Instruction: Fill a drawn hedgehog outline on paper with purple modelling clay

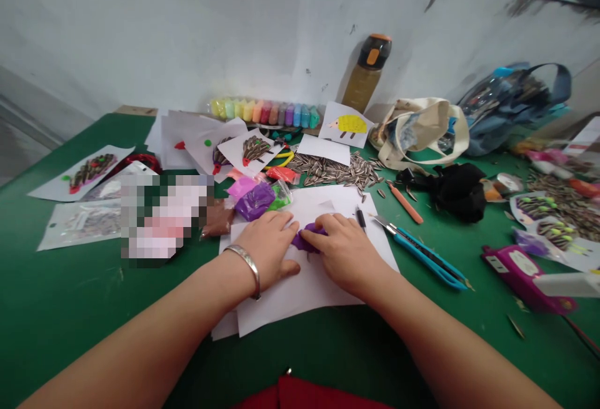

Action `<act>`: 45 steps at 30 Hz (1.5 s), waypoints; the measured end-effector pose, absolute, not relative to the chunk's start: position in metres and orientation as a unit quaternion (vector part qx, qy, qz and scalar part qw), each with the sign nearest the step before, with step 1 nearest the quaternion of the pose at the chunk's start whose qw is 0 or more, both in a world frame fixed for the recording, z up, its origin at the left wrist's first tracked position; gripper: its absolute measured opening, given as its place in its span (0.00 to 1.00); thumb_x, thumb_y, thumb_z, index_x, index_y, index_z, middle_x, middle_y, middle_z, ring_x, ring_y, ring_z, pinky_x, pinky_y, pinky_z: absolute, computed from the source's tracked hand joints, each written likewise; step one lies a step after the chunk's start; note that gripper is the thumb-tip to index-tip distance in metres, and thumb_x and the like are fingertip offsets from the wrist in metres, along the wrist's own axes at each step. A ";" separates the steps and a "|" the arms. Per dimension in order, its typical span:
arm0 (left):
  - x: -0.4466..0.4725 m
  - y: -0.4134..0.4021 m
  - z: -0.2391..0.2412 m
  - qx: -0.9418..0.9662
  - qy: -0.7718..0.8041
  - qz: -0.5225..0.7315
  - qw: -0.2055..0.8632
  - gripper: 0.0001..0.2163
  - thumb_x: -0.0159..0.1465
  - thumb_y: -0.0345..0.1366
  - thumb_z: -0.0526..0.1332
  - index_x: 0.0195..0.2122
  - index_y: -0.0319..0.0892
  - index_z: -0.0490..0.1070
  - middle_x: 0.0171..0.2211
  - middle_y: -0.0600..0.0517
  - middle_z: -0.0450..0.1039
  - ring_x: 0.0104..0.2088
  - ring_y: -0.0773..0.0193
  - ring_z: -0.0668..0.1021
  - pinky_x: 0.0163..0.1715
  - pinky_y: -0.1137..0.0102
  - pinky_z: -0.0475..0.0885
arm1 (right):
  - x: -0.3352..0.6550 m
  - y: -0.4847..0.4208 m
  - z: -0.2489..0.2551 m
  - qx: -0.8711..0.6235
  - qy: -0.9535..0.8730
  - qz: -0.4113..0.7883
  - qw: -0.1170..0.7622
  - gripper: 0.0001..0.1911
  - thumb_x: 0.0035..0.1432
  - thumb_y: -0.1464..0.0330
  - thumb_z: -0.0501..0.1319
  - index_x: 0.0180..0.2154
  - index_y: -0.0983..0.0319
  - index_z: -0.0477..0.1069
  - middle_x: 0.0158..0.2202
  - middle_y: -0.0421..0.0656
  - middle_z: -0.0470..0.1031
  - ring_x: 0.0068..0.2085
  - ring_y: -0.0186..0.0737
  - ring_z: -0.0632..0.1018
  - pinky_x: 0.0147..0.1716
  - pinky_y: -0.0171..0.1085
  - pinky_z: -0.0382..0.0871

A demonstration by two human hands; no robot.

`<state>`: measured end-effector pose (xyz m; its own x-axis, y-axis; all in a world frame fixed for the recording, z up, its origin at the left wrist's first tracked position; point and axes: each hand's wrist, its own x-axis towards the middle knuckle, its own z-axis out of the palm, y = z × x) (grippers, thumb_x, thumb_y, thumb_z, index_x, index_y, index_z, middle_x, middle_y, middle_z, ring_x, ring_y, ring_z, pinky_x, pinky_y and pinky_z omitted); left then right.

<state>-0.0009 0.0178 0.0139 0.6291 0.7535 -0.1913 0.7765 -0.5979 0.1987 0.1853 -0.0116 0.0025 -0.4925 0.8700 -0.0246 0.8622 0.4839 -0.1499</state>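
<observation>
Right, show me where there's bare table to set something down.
Bare green tabletop shows at left, between the flat bag and left forearm; and at right, bordered by the blue cutter, magenta device and right forearm. It is crowded beyond the paper sheets, with colourful packets, seeds and picture cards.

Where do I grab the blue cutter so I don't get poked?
Best, I think, by the long blue handle of the cutter, from above and the right. It lies flat on the green table with that thick end nearer you; the narrow silver tip points away, toward the white paper. Keep your fingers off the tip, because it looks pointy.
</observation>
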 end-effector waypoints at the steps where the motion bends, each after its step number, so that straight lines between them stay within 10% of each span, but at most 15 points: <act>1: -0.001 0.018 0.014 0.892 0.429 -0.044 0.133 0.29 0.54 0.44 0.66 0.55 0.36 0.66 0.56 0.39 0.64 0.56 0.44 0.66 0.56 0.56 0.62 | 0.186 -0.010 0.002 -0.509 -0.858 0.065 0.026 0.20 0.63 0.71 0.52 0.54 0.51 0.69 0.45 0.47 0.68 0.45 0.45 0.66 0.42 0.42 0.54; 45: -0.002 0.019 0.011 0.897 0.424 -0.043 0.116 0.29 0.54 0.45 0.66 0.54 0.35 0.67 0.56 0.39 0.65 0.56 0.44 0.66 0.57 0.56 0.62 | 0.179 -0.012 -0.002 -0.495 -0.866 0.027 0.055 0.15 0.63 0.69 0.54 0.49 0.54 0.71 0.40 0.45 0.69 0.42 0.45 0.65 0.39 0.42 0.51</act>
